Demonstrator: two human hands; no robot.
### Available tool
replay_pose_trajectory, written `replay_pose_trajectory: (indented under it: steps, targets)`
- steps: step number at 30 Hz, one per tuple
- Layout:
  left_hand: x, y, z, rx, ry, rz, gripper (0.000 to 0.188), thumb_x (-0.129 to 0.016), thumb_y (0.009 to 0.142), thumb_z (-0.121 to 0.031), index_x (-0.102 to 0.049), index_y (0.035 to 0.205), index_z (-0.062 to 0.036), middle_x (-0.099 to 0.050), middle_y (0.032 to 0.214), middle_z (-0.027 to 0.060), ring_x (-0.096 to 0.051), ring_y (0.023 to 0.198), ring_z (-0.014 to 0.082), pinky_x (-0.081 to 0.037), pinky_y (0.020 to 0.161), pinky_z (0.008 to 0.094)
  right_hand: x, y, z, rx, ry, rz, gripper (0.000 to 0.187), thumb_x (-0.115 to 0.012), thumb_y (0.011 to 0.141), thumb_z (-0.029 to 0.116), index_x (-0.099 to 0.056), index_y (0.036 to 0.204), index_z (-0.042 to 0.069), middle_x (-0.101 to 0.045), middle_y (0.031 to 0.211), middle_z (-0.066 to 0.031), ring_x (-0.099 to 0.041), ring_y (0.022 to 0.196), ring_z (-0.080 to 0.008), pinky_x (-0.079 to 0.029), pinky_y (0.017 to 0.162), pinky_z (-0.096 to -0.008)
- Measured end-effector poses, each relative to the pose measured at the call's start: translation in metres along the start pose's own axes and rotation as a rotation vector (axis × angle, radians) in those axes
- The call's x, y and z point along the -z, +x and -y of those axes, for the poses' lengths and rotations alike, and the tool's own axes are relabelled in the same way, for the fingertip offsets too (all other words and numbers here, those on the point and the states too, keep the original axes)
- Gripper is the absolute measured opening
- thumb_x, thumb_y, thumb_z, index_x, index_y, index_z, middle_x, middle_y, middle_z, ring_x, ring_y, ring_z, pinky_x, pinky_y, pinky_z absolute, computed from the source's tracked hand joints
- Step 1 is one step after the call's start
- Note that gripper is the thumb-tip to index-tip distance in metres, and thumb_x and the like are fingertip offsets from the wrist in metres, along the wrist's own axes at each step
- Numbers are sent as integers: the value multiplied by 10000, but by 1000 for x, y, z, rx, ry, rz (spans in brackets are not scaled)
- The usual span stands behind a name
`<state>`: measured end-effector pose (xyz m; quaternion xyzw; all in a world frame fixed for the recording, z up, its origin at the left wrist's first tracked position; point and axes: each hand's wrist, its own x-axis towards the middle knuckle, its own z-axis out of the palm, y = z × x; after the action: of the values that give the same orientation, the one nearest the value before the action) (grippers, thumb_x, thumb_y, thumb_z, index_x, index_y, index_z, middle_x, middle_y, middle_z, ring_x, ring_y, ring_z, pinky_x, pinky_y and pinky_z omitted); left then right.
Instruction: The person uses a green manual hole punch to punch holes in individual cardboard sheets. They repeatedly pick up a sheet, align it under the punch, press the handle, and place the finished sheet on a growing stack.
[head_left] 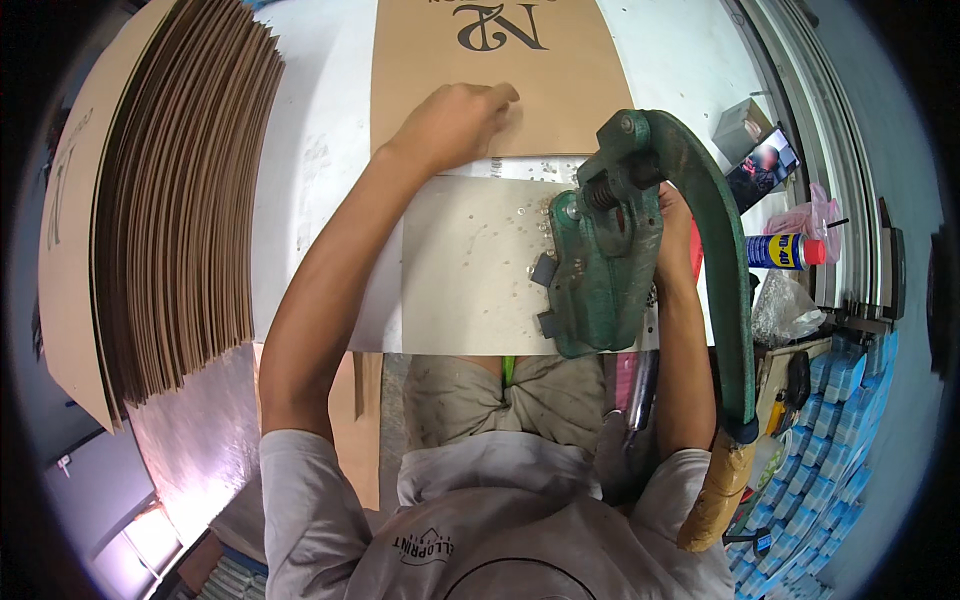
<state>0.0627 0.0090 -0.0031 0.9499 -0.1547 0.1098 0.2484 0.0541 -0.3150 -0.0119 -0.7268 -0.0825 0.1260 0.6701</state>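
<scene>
A green hand press point(610, 250) with a long curved lever and a tape-wrapped handle stands at the right front of the table. Small ring-like eyelets point(546, 236) are scattered on the pale sheet point(470, 270) beside its base. Above the near edge of a brown paper bag point(430, 60) with a black print is my left hand point(455, 125); its fingers are curled inward and slightly blurred, and anything between them is hidden. My right hand point(673, 215) is behind the press, mostly covered by its body and lever, so its fingers do not show.
A tall stack of brown paper bags point(190, 200) stands at the left. On the right are a phone point(765, 170) showing a picture, a grey box point(741, 128), a blue-and-yellow spray can point(785, 251) with a red cap, and a clear plastic bag point(785, 310). Blue packs point(840, 400) are piled lower right.
</scene>
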Motion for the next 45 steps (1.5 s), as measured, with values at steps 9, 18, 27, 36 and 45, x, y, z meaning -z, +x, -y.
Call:
replay_pose_trajectory:
  steps: [9, 18, 27, 36, 45]
  targets:
    - [-25, -28, -12, -144, 279, -34, 538, -758, 876, -270, -571, 1333, -55, -613, 1386, 179, -615, 1283, 357, -583, 951, 460, 8, 5, -36, 36, -276, -177, 53, -665, 946, 85, -693, 915, 52, -667, 843, 30, -597, 715, -63, -476, 621, -245]
    - [-33, -33, -3, -47, 57, -101, 603, -767, 904, -362, -572, 1413, -105, -565, 1472, 182, -528, 1394, 365, -406, 1178, 533, 12, -9, -16, -51, -240, -157, 169, -703, 946, 32, -738, 1107, -5, -764, 1002, -66, -705, 817, -118, -572, 728, -266]
    - [-6, -33, -7, -79, 284, -130, 687, -763, 890, -472, -543, 1465, -168, -441, 1598, 187, -355, 1516, 407, -216, 1243, 653, 24, -17, -15, -53, 138, -32, 211, -633, 965, -21, -667, 1172, -42, -755, 1032, -96, -717, 841, -136, -588, 750, -269]
    - [-4, -31, -1, -48, 114, -88, 552, -745, 938, -318, -557, 1423, -133, -505, 1551, 191, -442, 1460, 419, -339, 1210, 587, 29, -20, -21, -48, 51, -61, 207, -641, 957, -26, -671, 1161, -35, -751, 1016, -81, -700, 823, -118, -566, 746, -255]
    - [0, -41, -47, -312, 242, -73, 308, -647, 865, -121, -618, 1172, -125, -626, 1391, 123, -678, 1078, 323, -566, 915, 436, -26, 0, 6, -257, 437, -253, 229, -570, 1050, 199, -682, 1110, 8, -711, 917, -39, -678, 753, -112, -565, 662, -264]
